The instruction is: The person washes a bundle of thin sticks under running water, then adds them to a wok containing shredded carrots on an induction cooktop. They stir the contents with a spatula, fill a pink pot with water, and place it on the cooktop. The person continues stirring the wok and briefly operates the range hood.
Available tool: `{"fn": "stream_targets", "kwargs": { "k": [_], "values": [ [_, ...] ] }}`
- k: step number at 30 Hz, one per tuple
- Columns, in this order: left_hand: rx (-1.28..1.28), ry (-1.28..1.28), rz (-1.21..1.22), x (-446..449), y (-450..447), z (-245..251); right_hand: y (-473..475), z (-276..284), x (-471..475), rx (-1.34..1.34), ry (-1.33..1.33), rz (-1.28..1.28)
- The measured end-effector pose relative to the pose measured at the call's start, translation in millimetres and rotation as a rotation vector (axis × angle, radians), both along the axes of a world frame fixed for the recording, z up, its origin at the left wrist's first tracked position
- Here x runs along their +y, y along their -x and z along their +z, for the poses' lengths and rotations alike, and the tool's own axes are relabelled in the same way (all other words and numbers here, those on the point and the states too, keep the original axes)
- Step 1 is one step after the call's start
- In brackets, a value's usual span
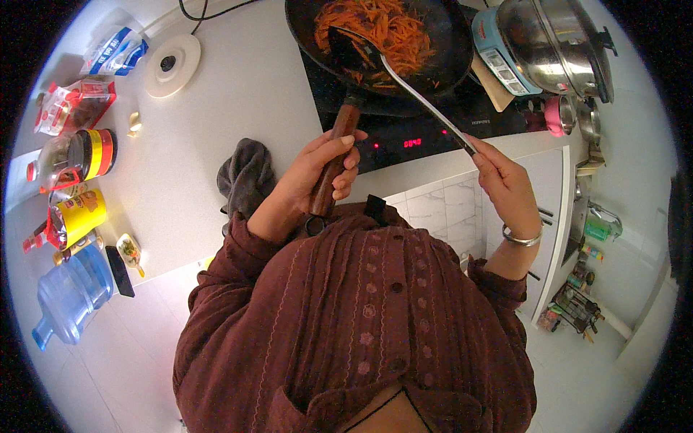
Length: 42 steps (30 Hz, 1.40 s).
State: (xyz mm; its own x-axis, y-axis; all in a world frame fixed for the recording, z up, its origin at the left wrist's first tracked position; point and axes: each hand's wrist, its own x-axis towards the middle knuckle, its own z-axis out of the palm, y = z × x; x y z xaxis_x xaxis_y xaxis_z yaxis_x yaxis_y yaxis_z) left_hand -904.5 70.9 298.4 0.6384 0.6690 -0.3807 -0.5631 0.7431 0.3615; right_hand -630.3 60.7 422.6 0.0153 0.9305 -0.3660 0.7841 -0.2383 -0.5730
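Observation:
A dark wok [449,48] sits on a black induction cooktop [471,111] at the top of the view. Strips of shredded carrot [387,32] lie inside it. My left hand [331,162] is wrapped around the wok's brown wooden handle [346,120]. In my right hand [501,178] is the end of a metal spatula [417,97]. The spatula's dark blade [346,48] rests low in the wok, touching the carrot strips. Red lit digits show on the cooktop's front panel.
A grey cloth [246,176] lies left of my left forearm. Further left stand a round cream lid [173,65], garlic cloves [134,124], a soy sauce jug [97,154] and a small spoon-shaped dish [130,251]. At right a steel steamer pot [547,48] stands near a wooden board [490,84].

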Motion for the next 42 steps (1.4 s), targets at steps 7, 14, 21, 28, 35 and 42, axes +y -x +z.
{"fn": "stream_targets", "kwargs": {
  "k": [7, 14, 21, 28, 35, 42],
  "values": [
    [-0.044, 0.03, -0.007, 1.2, 1.9, -0.3, -8.4, 13.8, -4.9, -0.084, -0.081, 0.032],
    [-0.05, 0.039, -0.02, 1.4, 2.5, -0.1, -20.2, 25.6, -10.0, -0.001, -0.027, -0.068],
    [-0.048, 0.019, -0.015, 1.7, 2.3, 1.0, -26.4, 24.1, -13.3, 0.132, 0.024, -0.012],
    [-0.048, 0.037, -0.005, 0.8, 2.5, 1.7, -23.5, 23.7, -12.0, 0.111, 0.057, 0.029],
    [-0.033, 0.037, -0.008, 1.2, 2.9, 2.4, -33.1, 27.2, -11.2, -0.05, 0.014, 0.039],
    [-0.023, 0.021, -0.006, 1.4, 2.7, 2.0, -35.9, 29.4, -9.4, -0.129, -0.05, 0.013]
  ]
}}
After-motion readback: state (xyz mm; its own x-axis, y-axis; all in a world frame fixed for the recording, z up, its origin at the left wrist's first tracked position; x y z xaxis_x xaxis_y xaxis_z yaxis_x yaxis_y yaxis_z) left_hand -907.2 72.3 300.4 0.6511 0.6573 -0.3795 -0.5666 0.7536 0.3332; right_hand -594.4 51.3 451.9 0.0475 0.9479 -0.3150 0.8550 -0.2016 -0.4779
